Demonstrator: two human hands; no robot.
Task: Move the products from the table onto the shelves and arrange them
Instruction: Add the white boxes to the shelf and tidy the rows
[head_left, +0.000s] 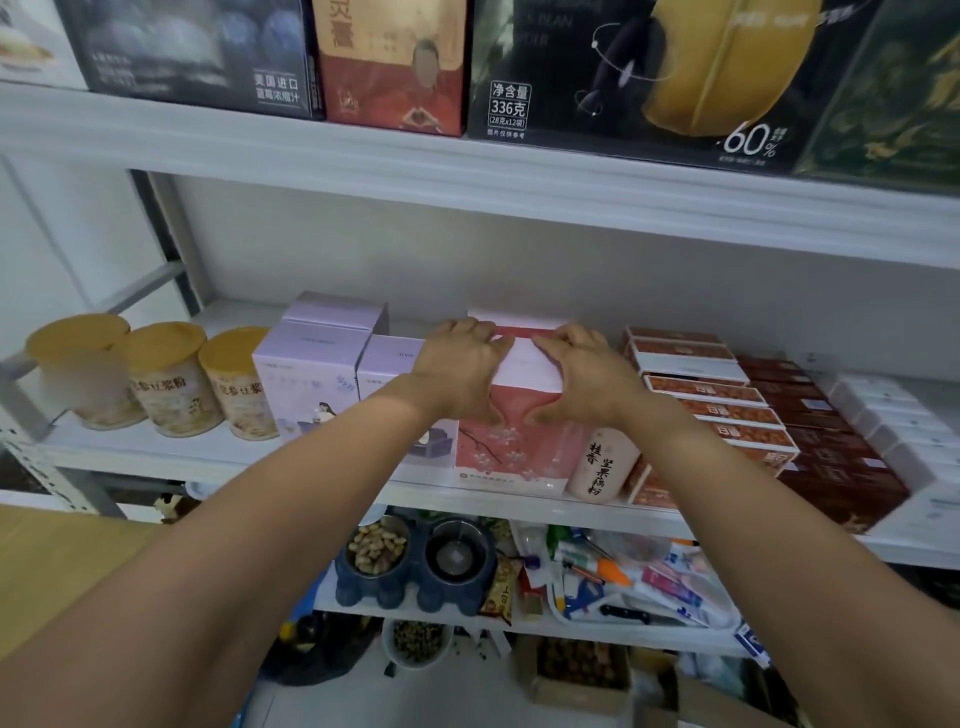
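- Pink box (511, 452), white across its top and printed with a blossom branch, stands upright at the front edge of the middle shelf (156, 449).
- Left hand (460, 371) grasps the box at its top left, with the fingers curled over the white top and the thumb down on the front face.
- Right hand (584, 379) grasps the top right in the same way, and the two thumbs nearly meet on the pink front.
- Purple boxes (311, 384) stand just left of the pink box, in two rows from front to back. Whether the nearest one touches it cannot be told, because the left forearm covers the gap.
- Three cans (171, 384) with yellow lids stand in a row further left on the same shelf.
- A pale canister (602, 462) with black characters stands upright just right of the pink box.
- Flat red boxes (717, 405) are stacked beyond the canister, then dark brown boxes (821, 431), then white boxes (893, 421) at the far right.
- The top shelf (467, 171) carries large cartons (623, 78) side by side.
- On the shelf below is a dark bowl stand (415, 582). Its left bowl is full of peanuts (376, 548), and a heap of small tubes and pens (623, 571) lies to the right of the stand.
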